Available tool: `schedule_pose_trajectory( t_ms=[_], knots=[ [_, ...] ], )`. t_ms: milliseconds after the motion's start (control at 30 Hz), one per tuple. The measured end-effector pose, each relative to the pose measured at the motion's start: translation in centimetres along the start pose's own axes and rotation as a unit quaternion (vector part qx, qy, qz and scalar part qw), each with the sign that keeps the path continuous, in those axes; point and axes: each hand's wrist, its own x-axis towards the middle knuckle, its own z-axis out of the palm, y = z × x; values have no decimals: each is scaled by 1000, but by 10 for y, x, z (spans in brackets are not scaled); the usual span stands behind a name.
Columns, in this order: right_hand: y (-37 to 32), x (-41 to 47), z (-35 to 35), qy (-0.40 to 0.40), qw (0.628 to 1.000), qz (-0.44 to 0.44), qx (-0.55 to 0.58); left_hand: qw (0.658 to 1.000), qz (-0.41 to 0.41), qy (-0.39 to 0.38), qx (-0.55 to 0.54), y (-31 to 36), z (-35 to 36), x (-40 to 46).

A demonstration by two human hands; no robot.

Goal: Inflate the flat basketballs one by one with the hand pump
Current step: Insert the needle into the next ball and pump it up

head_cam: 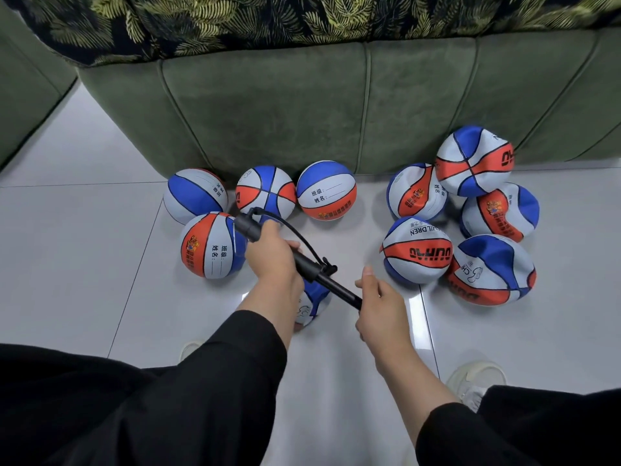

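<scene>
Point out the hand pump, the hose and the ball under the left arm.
hand pump (307, 265), head view, on the black barrel between the hands.
hose (295, 232), head view, on the thin black loop above the barrel.
ball under the left arm (316, 302), head view, on its blue-and-white side.

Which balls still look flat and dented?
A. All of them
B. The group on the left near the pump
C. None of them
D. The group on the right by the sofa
D: the right-hand balls are creased and caved in, while the left-hand balls look round and full.
</scene>
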Motion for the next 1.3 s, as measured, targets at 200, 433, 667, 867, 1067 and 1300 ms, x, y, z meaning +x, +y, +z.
schedule_pose_trajectory(
  t_ms=[200, 433, 667, 867, 1067, 1300],
  knots=[
    [-9, 1, -3, 4, 1000, -20, -12, 1000, -23, -4, -5, -7, 1, -7],
    [-19, -1, 10, 4, 999, -33, -13, 999, -30, -25, 35, -23, 5, -37],
    [-18, 2, 13, -11, 999, -33, -7, 998, -35, -30, 32, -19, 6, -37],
    [4, 3, -6, -3, 1000, -4, 1, 1000, -9, -3, 5, -3, 3, -8],
    [1, -1, -12, 1, 1000, -6, -18, 1000, -12, -1, 0, -5, 2, -3],
    [-13, -3, -1, 1, 999, -32, -38, 1000, -22, -9, 12, -19, 2, -33]
  ],
)
